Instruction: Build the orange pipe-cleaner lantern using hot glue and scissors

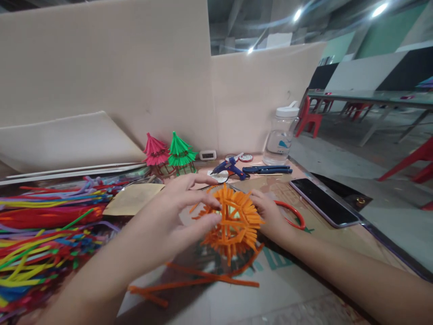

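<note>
An orange pipe-cleaner piece [233, 221], round with a fringed rim and criss-crossed strips in its middle, is held above the work surface. My left hand [182, 212] pinches its left side between thumb and index finger, the other fingers lifted. On the right side, my right hand [269, 214] grips the fringe, its fingertips partly hidden behind the piece. Below lie loose orange pipe cleaners [196, 283], some crossing each other. Just past my right hand shows the red-orange handle [299, 219] of a tool, the rest of it covered.
Bundles of coloured pipe cleaners [40, 243] fill the left. Behind stand pink [156, 151] and green [181, 151] pipe-cleaner towers, a glue gun [230, 168], blue-handled tool [267, 169] and water bottle [279, 140]. A phone [323, 201] lies right, near the table edge.
</note>
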Tool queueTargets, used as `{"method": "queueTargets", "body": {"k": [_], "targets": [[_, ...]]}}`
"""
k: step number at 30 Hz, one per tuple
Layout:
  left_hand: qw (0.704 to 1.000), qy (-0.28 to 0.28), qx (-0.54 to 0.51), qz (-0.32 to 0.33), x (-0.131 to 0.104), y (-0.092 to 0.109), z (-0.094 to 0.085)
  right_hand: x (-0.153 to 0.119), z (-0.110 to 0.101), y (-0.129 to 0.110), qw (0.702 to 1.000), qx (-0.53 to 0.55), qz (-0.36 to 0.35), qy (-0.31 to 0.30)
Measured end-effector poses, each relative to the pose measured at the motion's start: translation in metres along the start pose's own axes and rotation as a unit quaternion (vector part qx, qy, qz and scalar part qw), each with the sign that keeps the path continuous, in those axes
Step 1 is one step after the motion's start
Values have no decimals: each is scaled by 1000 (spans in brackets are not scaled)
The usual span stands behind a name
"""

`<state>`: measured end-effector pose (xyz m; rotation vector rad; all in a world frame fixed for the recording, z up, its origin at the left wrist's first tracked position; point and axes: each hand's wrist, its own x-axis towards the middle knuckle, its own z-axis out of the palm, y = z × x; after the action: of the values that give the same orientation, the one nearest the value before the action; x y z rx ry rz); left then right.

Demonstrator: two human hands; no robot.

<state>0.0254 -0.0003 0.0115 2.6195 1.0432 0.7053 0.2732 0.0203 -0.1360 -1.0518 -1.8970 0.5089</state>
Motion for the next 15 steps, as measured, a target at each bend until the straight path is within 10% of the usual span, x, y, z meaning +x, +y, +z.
{"method": "queueTargets", "body": {"k": [8,15], "targets": [[995,-29,80,48,-4,4,6,3,-4,-6,1000,-12,-2,29],[995,-86,13,-37,0,3,14,3,-3,-5,1000,-12,-2,23]]}}
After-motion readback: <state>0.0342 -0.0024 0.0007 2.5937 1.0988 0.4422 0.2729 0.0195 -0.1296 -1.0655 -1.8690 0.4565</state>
